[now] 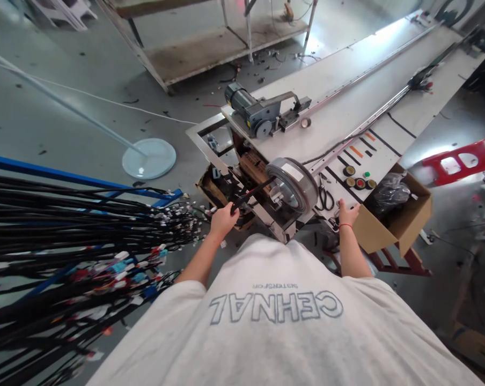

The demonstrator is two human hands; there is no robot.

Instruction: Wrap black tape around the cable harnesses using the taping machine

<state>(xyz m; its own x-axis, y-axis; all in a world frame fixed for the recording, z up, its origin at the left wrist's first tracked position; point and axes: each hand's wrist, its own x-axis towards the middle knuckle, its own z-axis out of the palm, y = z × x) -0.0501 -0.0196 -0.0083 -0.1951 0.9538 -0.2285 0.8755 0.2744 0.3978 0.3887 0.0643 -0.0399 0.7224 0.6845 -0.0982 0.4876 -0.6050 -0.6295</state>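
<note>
My left hand (pixel 225 220) is closed around a black cable bundle (pixel 250 194), which runs up to the right toward a round grey metal wheel (pixel 294 184) at the near end of the workbench. At the bench's near right edge is my right hand (pixel 347 212), with a red string on the wrist; its fingers are partly spread, and nothing clear shows between them. Black-handled scissors (pixel 325 199) lie just left of that hand. Several tape rolls (pixel 360 184) sit a little beyond it, near short black and orange strips (pixel 355 151).
A motor unit (pixel 248 109) is mounted on the long workbench (pixel 331 126). An open cardboard box (pixel 413 214) stands right, by a red stool (pixel 463 161). Bundles of black cables (pixel 65 230) hang at left. A round white stand base (pixel 149 158) is on the floor.
</note>
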